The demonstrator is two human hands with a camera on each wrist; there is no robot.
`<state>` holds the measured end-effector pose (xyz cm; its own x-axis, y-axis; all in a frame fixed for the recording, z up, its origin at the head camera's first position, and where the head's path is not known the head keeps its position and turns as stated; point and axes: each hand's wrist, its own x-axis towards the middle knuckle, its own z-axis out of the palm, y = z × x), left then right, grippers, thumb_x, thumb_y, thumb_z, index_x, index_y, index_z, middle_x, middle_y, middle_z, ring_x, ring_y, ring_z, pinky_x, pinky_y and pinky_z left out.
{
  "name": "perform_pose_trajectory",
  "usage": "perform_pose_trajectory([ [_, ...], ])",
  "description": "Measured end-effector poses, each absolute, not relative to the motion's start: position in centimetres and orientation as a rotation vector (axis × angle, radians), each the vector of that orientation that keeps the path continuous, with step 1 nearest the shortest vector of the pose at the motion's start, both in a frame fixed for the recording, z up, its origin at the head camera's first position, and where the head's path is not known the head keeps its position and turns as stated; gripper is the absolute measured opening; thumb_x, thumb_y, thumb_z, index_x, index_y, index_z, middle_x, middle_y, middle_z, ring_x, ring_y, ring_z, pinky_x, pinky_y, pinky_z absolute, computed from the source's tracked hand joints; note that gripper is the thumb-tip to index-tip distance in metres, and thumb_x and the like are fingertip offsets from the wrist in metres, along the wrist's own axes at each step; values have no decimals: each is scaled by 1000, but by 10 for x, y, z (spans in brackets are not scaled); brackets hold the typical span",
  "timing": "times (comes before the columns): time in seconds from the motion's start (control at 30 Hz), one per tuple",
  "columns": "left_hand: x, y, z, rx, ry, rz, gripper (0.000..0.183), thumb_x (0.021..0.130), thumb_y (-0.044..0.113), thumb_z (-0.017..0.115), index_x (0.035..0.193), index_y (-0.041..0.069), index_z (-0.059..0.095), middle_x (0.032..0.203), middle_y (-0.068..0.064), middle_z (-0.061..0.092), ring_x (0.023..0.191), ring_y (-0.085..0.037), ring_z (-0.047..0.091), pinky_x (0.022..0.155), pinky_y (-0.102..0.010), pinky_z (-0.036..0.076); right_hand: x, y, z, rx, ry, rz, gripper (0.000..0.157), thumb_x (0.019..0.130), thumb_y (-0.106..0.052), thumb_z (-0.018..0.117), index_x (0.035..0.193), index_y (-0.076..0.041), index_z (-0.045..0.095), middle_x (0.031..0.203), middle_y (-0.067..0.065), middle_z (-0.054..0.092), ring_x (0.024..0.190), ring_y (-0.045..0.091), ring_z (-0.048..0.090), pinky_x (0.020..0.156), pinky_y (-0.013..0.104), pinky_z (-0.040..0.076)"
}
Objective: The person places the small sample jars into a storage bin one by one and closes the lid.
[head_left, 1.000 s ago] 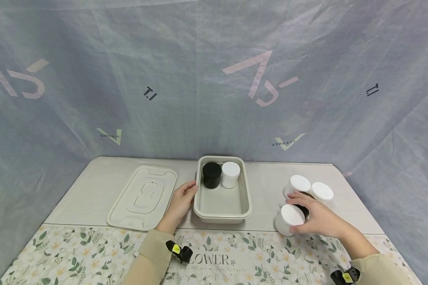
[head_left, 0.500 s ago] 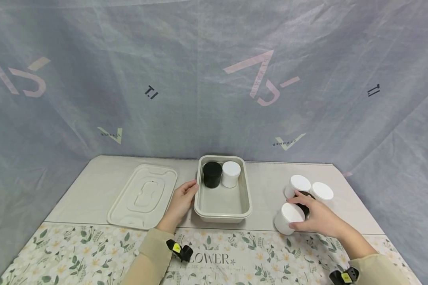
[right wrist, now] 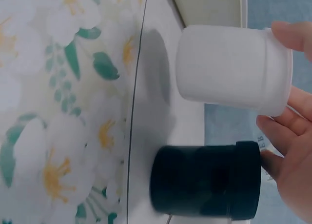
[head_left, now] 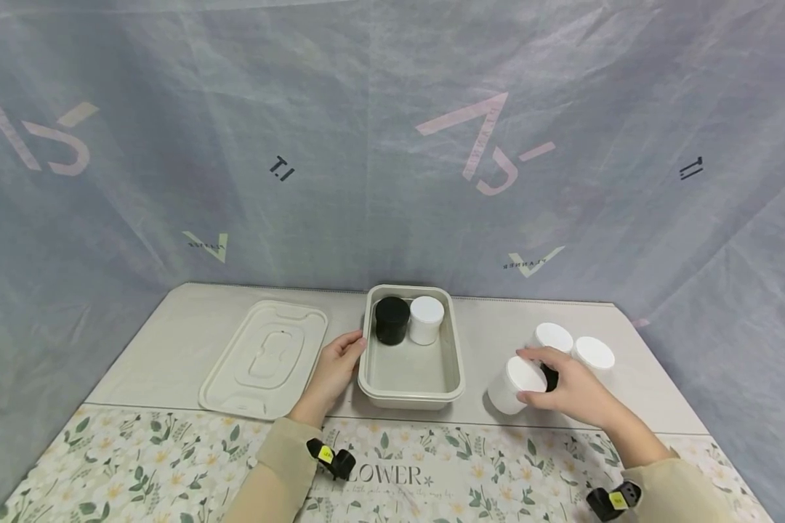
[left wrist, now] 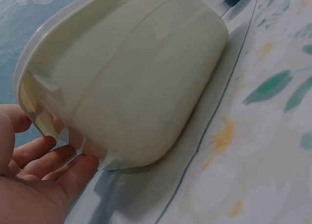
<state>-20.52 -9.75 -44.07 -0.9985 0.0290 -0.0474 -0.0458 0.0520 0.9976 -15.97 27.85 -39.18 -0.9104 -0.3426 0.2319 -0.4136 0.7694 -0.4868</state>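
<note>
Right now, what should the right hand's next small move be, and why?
I'd probably carry the white jar in the right hand leftward, over the near part of the open box: the jar is off the table, the left hand holds the box's side, and the black jar and other white jar inside stand at its far end.

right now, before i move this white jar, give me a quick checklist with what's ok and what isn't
1. Grip on the white jar: ok, the right hand holds it by its capped end.
2. Jar off the tabletop: ok, a gap shows beneath it in the right wrist view.
3. Fingers clear of the neighbouring black jar: cannot tell, the nearest fingertip is close to or against its cap.
4. Container uncovered: ok, its lid lies to the left.
5. Left hand on the container: ok, fingers touch its left side.
6. Jar contents: cannot tell, caps on.
</note>
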Motion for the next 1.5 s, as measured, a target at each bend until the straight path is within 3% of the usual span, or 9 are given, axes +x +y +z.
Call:
perform_pose_trajectory([
  [0.13, -211, -99, -452, -24, 2251, 2131, 44, 98, 31, 51, 134, 6, 51, 130, -15, 58, 119, -25, 56, 93, -30, 51, -165, 272, -392, 581, -2805, 841, 60, 74, -26, 80, 125, -5, 59, 121, 13, 62, 104, 30, 60, 77, 36, 51],
  [0.33, -214, -99, -454, -10, 2216, 2149, 43, 99, 27, 50, 135, 3, 50, 132, -19, 56, 120, -29, 55, 92, -31, 52, -174, 265, -392, 563, -2767, 903, 60, 77, -22, 78, 129, -5, 55, 117, 9, 61, 106, 28, 59, 90, 48, 50],
  [0.57, -214, -99, -454, -8, 2200, 2163, 44, 98, 26, 51, 135, 2, 49, 131, -21, 56, 121, -31, 55, 90, -31, 52, -181, 259, -390, 529, -2714, 1029, 58, 79, -15, 75, 131, -5, 53, 122, 13, 57, 100, 12, 57, 79, 21, 52],
  [0.9, -212, -98, -452, 5, 2224, 2167, 43, 98, 27, 52, 133, 3, 51, 128, -20, 58, 118, -31, 56, 90, -30, 53, -187, 245, -389, 555, -2538, 1182, 53, 83, -4, 69, 133, -2, 51, 125, 18, 52, 101, -9, 46, 82, 2, 39],
  [1.27, -199, -98, -428, 24, 2207, 2136, 42, 99, 19, 49, 135, -3, 47, 132, -24, 54, 123, -36, 51, 92, -34, 52, -195, 226, -387, 614, -2274, 1471, 54, 78, 12, 66, 129, 8, 49, 127, 26, 49, 103, -7, 51, 83, 4, 42],
  [1.37, -195, -98, -423, 17, 2218, 2126, 42, 99, 19, 49, 135, -3, 47, 131, -23, 54, 123, -36, 52, 92, -32, 52, -198, 220, -386, 621, -2220, 1532, 54, 78, 14, 65, 129, 10, 49, 127, 20, 51, 105, -5, 52, 84, 5, 44],
  [1.5, -194, -97, -422, 3, 2218, 2131, 41, 99, 20, 49, 134, -2, 48, 131, -22, 55, 122, -35, 53, 91, -31, 52, -202, 214, -385, 618, -2178, 1596, 57, 77, 15, 65, 130, 12, 47, 125, 3, 53, 105, -4, 53, 85, 7, 45],
])
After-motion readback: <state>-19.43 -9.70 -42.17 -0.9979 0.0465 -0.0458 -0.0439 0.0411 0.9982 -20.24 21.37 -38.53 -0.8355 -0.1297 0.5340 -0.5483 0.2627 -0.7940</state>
